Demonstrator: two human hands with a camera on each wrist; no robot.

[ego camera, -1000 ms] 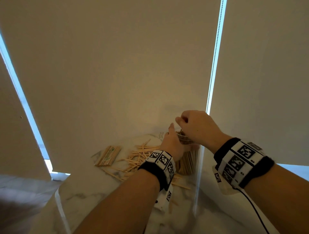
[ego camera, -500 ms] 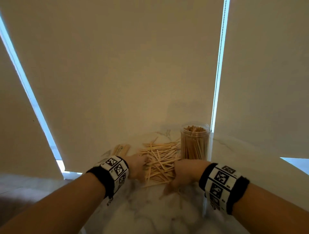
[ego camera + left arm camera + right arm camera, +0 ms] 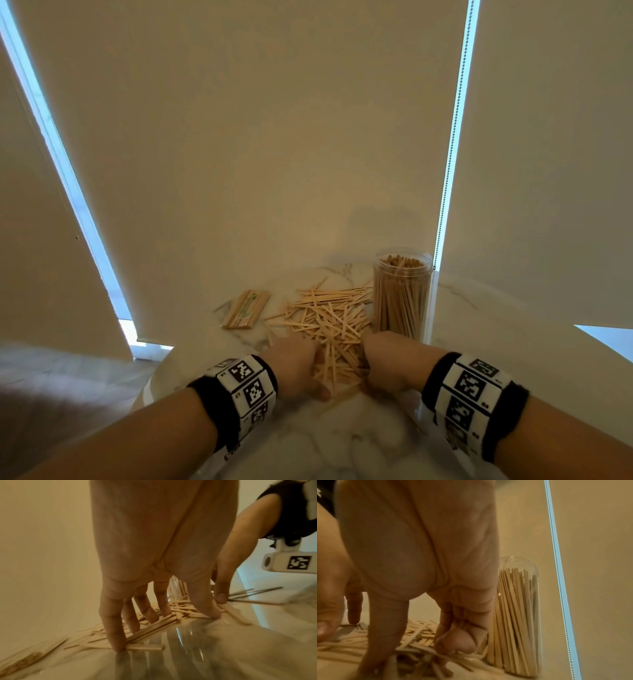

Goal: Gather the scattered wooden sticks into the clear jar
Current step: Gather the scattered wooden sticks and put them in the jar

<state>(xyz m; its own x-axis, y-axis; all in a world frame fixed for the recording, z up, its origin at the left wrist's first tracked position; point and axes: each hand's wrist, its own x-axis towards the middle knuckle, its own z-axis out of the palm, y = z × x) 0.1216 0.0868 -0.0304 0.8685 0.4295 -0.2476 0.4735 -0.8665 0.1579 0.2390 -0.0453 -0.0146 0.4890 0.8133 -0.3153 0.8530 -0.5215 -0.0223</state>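
- I see the wooden sticks as thin, flat, pale slats, criss-crossed in a loose heap at the middle of the marble table, spreading from my hands toward 12 o'clock.
- The clear jar stands upright just beside the heap at its 3 o'clock, lid off, already packed with sticks standing on end, their tips just under the rim.
- My left hand sits at the heap's 7 o'clock edge. In the left wrist view its fingers are spread and nearly straight, tips pressing down on sticks flat on the table; nothing is clasped.
- My right hand sits at the heap's 5 o'clock edge, close to the jar's base. In the right wrist view its outer fingers are curled down onto the sticks, but blur keeps me from telling whether any stick is truly caught.
- A neat wrapped bundle of sticks lies flat at the heap's 9 o'clock, apart from it.
- Drawn roller blinds fill the background at 12 o'clock.
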